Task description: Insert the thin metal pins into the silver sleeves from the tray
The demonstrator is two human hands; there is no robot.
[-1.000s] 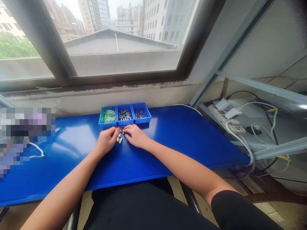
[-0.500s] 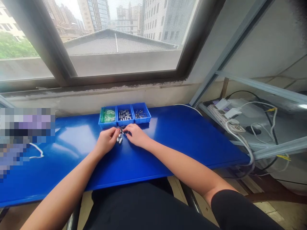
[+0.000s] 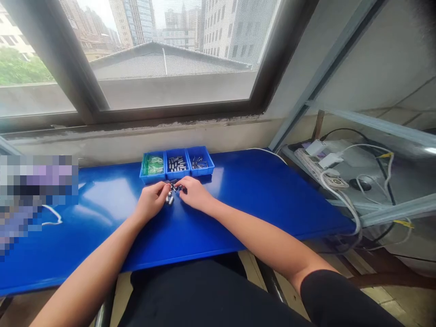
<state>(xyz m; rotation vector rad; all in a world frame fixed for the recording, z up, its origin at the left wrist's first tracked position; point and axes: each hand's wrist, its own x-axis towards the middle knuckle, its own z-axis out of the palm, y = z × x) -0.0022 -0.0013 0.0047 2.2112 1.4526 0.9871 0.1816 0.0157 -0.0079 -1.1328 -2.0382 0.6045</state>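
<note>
My left hand (image 3: pixel 153 197) is closed in a pinch over the blue table (image 3: pixel 272 195). What its fingertips hold is too small to name. Facing it, my right hand (image 3: pixel 192 190) curls its fingers down at the little pile of parts; its fingertips are partly hidden. Between the hands lie several small black and silver cylindrical parts (image 3: pixel 170 200). Just behind the hands stand three joined blue bins. One bin (image 3: pixel 142 175) holds a green bag (image 3: pixel 151 165), the middle bin (image 3: pixel 177 174) short black and silver cylinders (image 3: pixel 177 163), the right bin (image 3: pixel 203 171) thin dark pin-like pieces (image 3: pixel 199 162).
A window (image 3: pixel 170 109) and low wall rise behind the table. On the right, a metal rack (image 3: pixel 374 129) carries a power strip (image 3: pixel 316 168) with chargers and white cables. A blurred-out area and a white cable (image 3: pixel 52 215) are at the left.
My right hand's fingers have shifted slightly at the pile of parts. My left hand and the bins stay in place.
</note>
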